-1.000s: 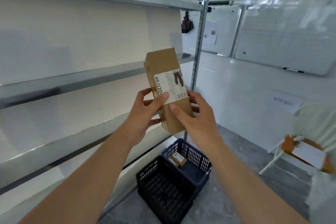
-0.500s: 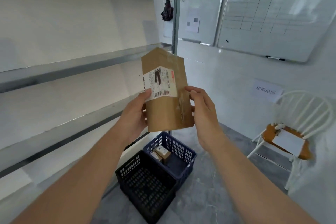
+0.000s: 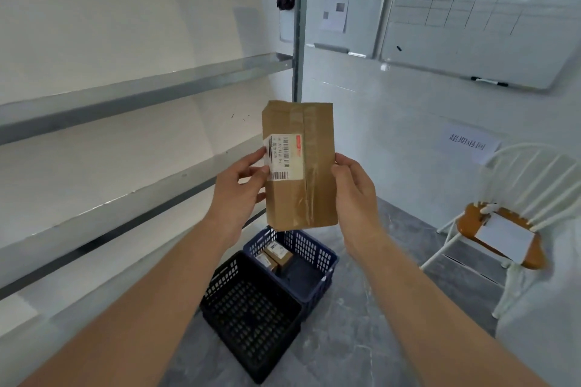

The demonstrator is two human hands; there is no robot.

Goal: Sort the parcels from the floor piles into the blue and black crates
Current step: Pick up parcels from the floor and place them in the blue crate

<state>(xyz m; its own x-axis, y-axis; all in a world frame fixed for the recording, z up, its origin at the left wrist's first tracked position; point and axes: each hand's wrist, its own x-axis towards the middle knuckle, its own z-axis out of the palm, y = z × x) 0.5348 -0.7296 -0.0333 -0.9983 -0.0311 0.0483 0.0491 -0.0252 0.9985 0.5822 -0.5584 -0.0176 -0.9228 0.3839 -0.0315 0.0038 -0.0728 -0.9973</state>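
Observation:
I hold a flat brown cardboard parcel (image 3: 309, 185) upright in front of me, its taped side and white barcode label facing me. My left hand (image 3: 240, 190) grips its left edge over the label, and my right hand (image 3: 353, 188) grips its right edge. Below the parcel on the floor stand two crates side by side. The blue crate (image 3: 317, 264) is farther away and holds two small brown boxes (image 3: 275, 256). The black crate (image 3: 251, 314) is nearer and looks empty.
Metal shelving (image 3: 141, 94) runs along the left wall, with an upright post (image 3: 298, 25) behind the parcel. Whiteboards (image 3: 490, 19) hang on the far wall. A white chair (image 3: 509, 229) with a brown seat and a white sheet on it stands at the right.
The parcel has been turned in my hands so its taped side faces me, and it now stands straighter. My view has dropped and swung right, showing more of the crates and chair.

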